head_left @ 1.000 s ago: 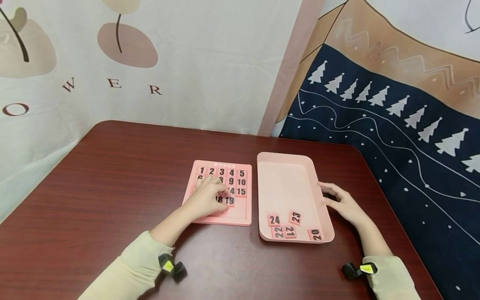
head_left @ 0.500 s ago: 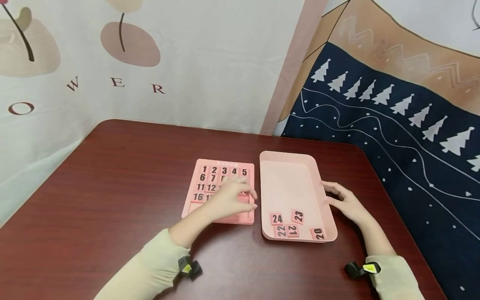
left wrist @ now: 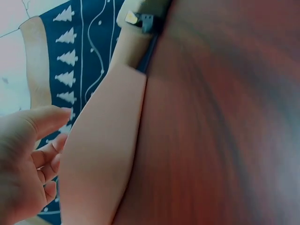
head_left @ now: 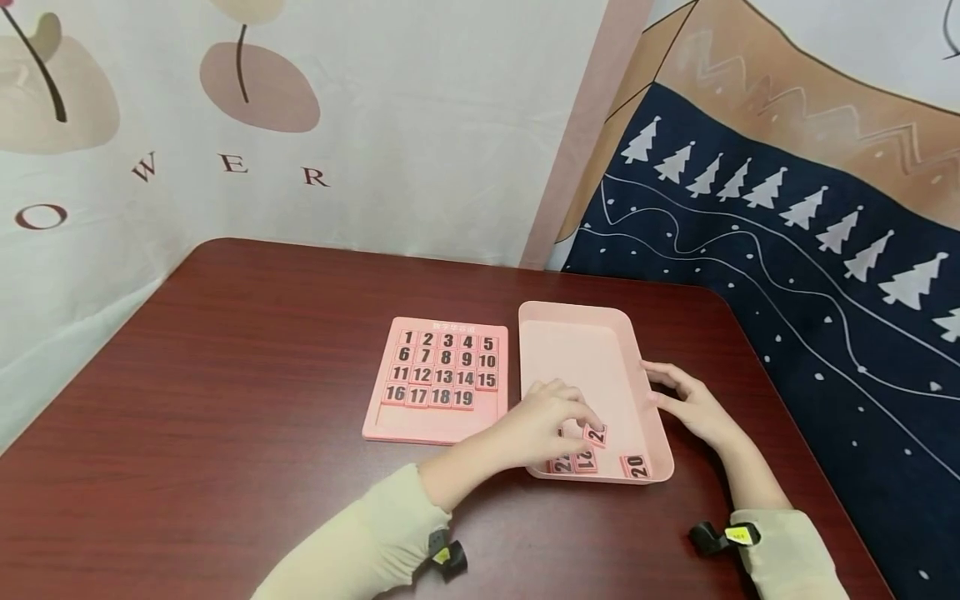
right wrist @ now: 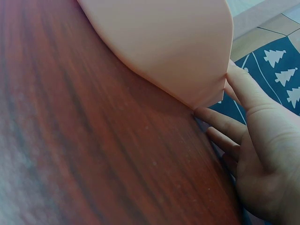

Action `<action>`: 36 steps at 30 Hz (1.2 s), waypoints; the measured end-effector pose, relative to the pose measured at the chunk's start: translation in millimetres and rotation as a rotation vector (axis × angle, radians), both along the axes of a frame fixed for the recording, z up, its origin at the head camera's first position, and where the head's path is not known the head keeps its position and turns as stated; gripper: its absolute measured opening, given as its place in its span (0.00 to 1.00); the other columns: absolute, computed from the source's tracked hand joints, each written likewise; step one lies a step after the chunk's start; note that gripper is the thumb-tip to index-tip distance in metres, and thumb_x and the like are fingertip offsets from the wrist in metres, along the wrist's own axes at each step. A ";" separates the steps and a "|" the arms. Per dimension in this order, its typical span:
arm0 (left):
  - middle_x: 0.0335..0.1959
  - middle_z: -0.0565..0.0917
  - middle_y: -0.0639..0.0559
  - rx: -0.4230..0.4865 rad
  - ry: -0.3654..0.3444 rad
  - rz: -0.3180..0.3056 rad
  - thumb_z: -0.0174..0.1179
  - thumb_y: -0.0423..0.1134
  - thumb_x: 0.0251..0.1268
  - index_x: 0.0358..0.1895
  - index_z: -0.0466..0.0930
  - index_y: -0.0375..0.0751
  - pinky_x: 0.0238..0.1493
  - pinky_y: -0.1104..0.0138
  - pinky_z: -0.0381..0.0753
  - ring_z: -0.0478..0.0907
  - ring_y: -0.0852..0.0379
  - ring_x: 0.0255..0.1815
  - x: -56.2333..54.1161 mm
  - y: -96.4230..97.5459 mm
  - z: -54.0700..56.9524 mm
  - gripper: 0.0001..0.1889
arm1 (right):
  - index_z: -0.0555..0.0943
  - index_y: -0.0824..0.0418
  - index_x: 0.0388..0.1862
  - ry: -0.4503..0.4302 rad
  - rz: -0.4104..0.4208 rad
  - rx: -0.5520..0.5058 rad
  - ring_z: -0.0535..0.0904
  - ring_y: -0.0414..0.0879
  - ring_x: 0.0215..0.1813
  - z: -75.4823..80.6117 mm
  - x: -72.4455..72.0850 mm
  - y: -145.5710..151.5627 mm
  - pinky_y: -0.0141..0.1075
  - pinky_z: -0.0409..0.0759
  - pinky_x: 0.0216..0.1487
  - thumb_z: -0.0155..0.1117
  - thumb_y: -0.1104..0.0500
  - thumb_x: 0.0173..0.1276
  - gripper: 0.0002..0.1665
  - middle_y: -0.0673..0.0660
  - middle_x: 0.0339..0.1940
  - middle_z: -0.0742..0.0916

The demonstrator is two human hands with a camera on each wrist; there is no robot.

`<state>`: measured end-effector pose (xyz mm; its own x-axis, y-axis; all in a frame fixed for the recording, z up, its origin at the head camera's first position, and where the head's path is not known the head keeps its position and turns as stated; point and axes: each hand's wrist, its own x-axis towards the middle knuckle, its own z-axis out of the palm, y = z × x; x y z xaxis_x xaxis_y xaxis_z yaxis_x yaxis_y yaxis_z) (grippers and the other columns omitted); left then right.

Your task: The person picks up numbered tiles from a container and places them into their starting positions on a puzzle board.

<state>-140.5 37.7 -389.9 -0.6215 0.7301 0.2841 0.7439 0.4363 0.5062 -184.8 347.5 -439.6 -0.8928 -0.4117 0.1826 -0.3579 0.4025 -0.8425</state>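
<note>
In the head view my left hand [head_left: 543, 421] is over the near part of a pink tray [head_left: 577, 350], fingers bent and thumb apart from them. Number tiles lie below it: a partly covered tile [head_left: 595, 436] by the fingertips, tile 21 [head_left: 585, 461] and tile 22 [head_left: 561, 464]. In the left wrist view the tray's wall hides some fingertips; no tile shows in the hand. My right hand [head_left: 693, 408] holds the tray's right side, thumb at the rim and fingers against the outer wall, as the right wrist view shows.
Left of the tray lies a pink number board [head_left: 435, 425], with tiles 1 to 19 in order and a bare strip along its near edge. Tile 20 [head_left: 635, 467] lies in the tray's near right corner. The dark red table [head_left: 262, 375] ends at hanging cloths [head_left: 412, 150].
My left hand has moved right from the number board to the tray's near end, uncovering the board's tiles and covering tile 24. The right hand stays at the tray's side.
</note>
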 end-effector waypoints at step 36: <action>0.27 0.75 0.67 -0.344 0.060 0.112 0.71 0.51 0.50 0.41 0.87 0.66 0.35 0.70 0.61 0.68 0.65 0.36 9.5 76.9 -17.9 0.12 | 0.67 0.70 0.67 0.014 0.011 -0.004 0.71 0.31 0.59 4.0 2.1 -2.3 0.25 0.69 0.54 0.58 0.71 0.67 0.28 0.71 0.59 0.76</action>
